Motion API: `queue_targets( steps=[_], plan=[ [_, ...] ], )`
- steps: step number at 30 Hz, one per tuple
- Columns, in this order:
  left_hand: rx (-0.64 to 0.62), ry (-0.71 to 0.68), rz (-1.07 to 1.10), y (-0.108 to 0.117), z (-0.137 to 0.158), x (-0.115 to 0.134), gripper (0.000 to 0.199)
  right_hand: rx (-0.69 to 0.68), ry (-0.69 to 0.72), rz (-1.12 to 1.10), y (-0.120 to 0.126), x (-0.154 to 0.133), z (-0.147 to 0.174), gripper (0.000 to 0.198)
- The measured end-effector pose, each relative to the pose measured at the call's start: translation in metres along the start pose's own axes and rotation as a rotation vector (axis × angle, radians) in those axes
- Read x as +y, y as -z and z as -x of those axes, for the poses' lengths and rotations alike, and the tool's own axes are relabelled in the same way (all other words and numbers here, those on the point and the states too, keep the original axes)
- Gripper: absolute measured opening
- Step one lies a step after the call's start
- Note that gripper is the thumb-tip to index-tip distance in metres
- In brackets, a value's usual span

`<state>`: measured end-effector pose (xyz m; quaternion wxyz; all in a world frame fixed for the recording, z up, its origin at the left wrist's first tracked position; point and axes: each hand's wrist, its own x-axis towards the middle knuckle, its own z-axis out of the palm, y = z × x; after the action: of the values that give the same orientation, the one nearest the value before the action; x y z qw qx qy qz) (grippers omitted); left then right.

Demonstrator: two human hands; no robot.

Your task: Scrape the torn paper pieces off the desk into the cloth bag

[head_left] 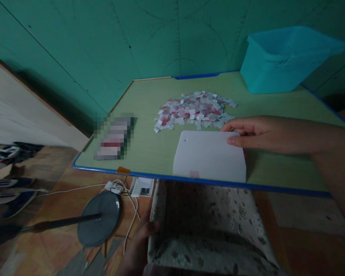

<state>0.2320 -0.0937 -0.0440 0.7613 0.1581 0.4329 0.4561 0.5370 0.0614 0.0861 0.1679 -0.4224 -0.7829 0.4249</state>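
Observation:
My right hand point(255, 133) grips a white plastic scraper point(209, 153) by its upper right corner, thumb on its face and fingers behind. The scraper is flat, with a small hole in its upper left corner, and its lower edge is at the table's front edge. Just behind it lies a heap of small white and pink paper pieces point(195, 109) on the light green table point(146, 142). Low in the view, my left hand point(139, 245) holds the left side of a floral-patterned open container point(241, 222) below the table edge. Most of its fingers are hidden, and the container's inside is dark.
A turquoise bin point(276, 69) stands at the table's back right, against the green wall point(149, 38). A pixelated flat object point(115, 138) lies at the left. On the floor are a round grey stand base point(99, 218), white cables point(132, 209) and shoes point(20, 201).

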Motion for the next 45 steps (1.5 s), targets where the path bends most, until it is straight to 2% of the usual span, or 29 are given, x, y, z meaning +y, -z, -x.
queue_targets(
  steps=[11,15,21,23,27,30,33,37,40,43,45],
  plan=[
    [0.022,0.003,0.001,-0.001,-0.002,-0.002,0.072,0.086,0.011,0.010,-0.003,-0.012,0.002,0.024],
    [0.005,0.016,0.008,-0.004,-0.001,-0.001,0.074,0.075,0.000,0.025,-0.004,-0.013,0.003,0.022],
    [0.000,0.013,0.038,-0.001,-0.001,-0.002,0.073,0.116,-0.016,-0.063,-0.001,-0.014,0.004,0.022],
    [-0.004,0.019,0.045,0.003,-0.002,-0.003,0.076,0.214,0.003,-0.093,0.002,-0.014,0.004,0.019],
    [-0.046,0.051,0.019,0.015,-0.006,-0.004,0.081,0.523,0.047,-0.138,0.006,-0.012,0.001,0.016],
    [-0.034,0.089,-0.007,0.023,-0.008,-0.005,0.079,0.751,0.046,-0.149,0.007,-0.013,-0.001,0.018],
    [-0.022,0.066,0.005,0.023,-0.008,-0.006,0.073,0.939,0.033,-0.171,0.011,-0.016,-0.002,0.016],
    [-0.081,0.073,-0.017,0.018,-0.005,-0.006,0.065,1.080,0.044,-0.262,0.020,-0.017,-0.002,0.007],
    [-0.028,0.085,0.007,0.018,-0.005,-0.006,0.051,1.205,0.076,-0.257,0.025,-0.011,-0.002,0.006],
    [0.050,0.109,0.018,0.017,-0.005,-0.005,0.031,1.240,0.019,-0.095,0.027,-0.005,0.001,0.009],
    [0.083,0.128,-0.025,0.014,-0.005,-0.002,0.027,1.214,-0.028,0.070,0.026,-0.003,0.003,0.019]
  ],
)
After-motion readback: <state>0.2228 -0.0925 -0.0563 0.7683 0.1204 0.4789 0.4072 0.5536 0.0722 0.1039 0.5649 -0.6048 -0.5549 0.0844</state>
